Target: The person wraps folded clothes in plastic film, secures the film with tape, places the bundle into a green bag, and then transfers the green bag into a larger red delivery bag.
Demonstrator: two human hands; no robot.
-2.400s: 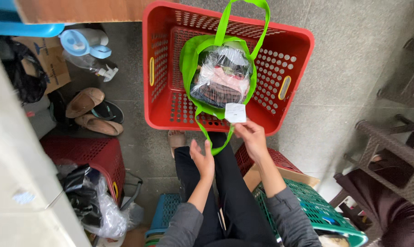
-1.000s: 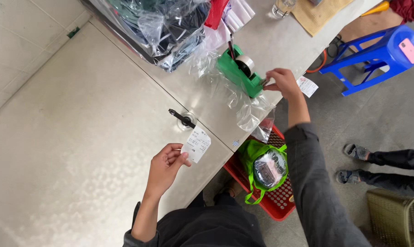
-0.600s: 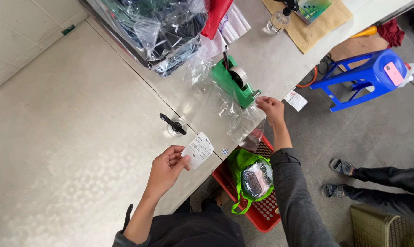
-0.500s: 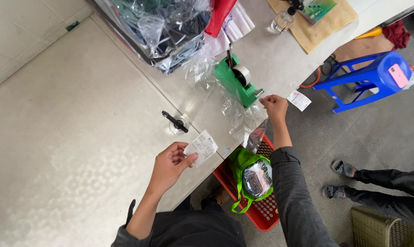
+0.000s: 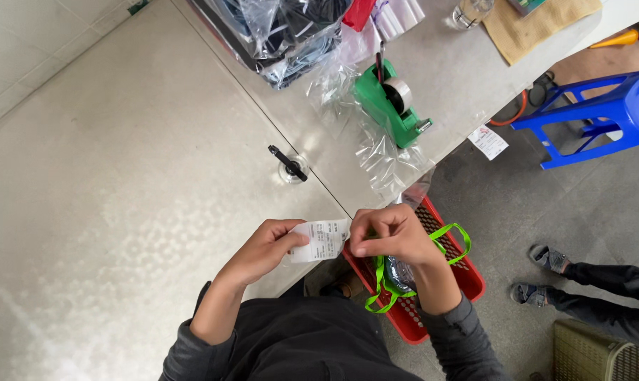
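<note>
Head view: left hand (image 5: 266, 248) pinches a small white paper slip (image 5: 321, 240) at the near edge of the metal table (image 5: 122, 176); right hand (image 5: 390, 231) is curled closed at the slip's other end. Below sits a red basket (image 5: 467, 279) holding a green-handled bag (image 5: 393, 271). Farther back on the table stand a green tape dispenser (image 5: 390, 104), crumpled clear plastic bags (image 5: 386, 159) and a black knob (image 5: 289, 164).

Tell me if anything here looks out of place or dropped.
A white paper slip lies on the floor beside the blue stool, apart from the table, as if dropped. Both hands, left and right, pinch a similar slip.
</note>
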